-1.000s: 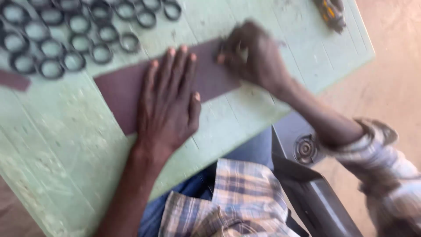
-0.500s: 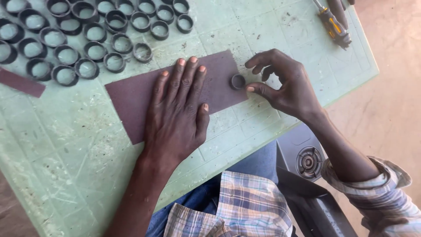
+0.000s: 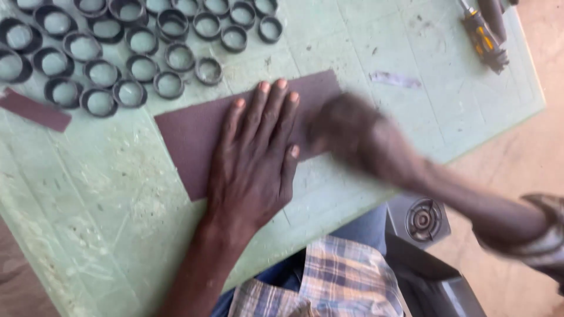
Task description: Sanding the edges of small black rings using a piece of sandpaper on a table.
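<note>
Pressing flat, my left hand [image 3: 254,170] lies palm down on the sheet of sandpaper [image 3: 194,138], fingers spread and straight, its grip apart and holding nothing but the sheet under it. The sandpaper is a dull brown-purple rectangle lying slantwise on the pale green table [image 3: 88,199], its far corner pointing toward the upper right.

My right hand [image 3: 346,132] sits over the right end of the sandpaper, just beside the fingertips of my left hand. It is smeared with motion blur, so I cannot tell whether its grip is apart or closed, nor whether anything is held under it.

Beyond the sandpaper, at the far left of the table, a cluster of dark rings [image 3: 129,53] lies in loose rows, each flat on the table, many touching their neighbours. The nearest ring [image 3: 208,70] lies just past the top edge of the sheet. A narrow strip of the same brown paper [image 3: 35,110] lies at the left edge, apart from the main sheet. A screwdriver [image 3: 484,38] with a yellow and black handle rests at the far right corner, well apart from both hands. Below the table edge I see my plaid shirt [image 3: 329,282].
</note>
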